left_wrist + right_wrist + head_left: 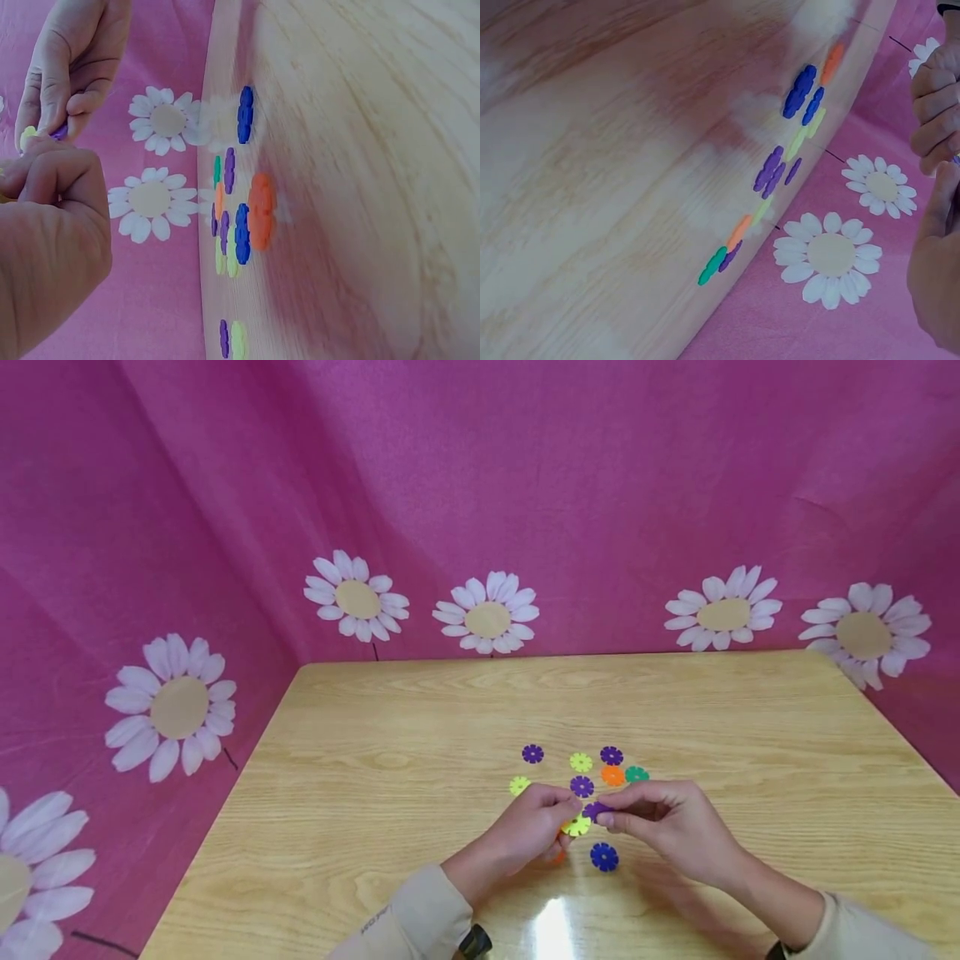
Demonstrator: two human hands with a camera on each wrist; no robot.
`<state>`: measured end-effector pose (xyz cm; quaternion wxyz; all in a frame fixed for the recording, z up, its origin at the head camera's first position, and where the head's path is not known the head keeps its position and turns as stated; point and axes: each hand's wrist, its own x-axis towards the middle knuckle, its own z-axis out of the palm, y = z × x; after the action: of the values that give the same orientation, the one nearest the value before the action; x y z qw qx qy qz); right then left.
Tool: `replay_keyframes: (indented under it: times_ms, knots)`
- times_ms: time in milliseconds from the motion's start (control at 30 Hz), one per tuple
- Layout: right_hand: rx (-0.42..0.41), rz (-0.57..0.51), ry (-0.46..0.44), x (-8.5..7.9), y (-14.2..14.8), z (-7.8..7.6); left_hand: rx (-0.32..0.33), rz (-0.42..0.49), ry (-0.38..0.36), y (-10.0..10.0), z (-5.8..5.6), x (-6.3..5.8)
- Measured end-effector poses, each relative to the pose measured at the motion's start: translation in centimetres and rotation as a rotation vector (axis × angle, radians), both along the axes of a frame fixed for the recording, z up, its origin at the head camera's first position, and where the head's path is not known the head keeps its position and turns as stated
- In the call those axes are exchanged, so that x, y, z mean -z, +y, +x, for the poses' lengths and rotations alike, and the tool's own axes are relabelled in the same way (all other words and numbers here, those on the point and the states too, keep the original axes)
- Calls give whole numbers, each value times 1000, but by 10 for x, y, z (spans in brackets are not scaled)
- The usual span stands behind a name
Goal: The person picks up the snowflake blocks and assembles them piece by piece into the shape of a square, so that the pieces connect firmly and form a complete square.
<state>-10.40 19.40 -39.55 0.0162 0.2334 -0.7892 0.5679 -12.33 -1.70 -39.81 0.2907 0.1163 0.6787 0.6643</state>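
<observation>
Low over the table, my left hand (525,828) pinches a yellow notched plastic disc (577,827) between thumb and curled fingers. An orange edge shows beside that disc, partly covered by the hand. From the right, my right hand (671,827) grips a purple notched disc (595,811) with thumb and fingertips, its edge right at the yellow one. Whether the two discs interlock I cannot tell. In the left wrist view the yellow disc (28,136) and purple disc (59,132) peek out between the hands, mostly hidden by fingers.
Several more notched discs lie flat on the wooden table (360,793): a blue disc (603,857) nearest the body, and beyond the hands a green disc (637,774), an orange disc (612,776), purple and yellow ones. A pink curtain (585,485) with daisies borders the table.
</observation>
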Motion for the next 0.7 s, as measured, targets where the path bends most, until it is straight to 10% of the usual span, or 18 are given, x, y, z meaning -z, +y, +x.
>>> replay_keyframes:
  times_ms: [700]
  knots:
    - [-25,-32,38,5,-2,4,23,-88,54,1,1,-2]
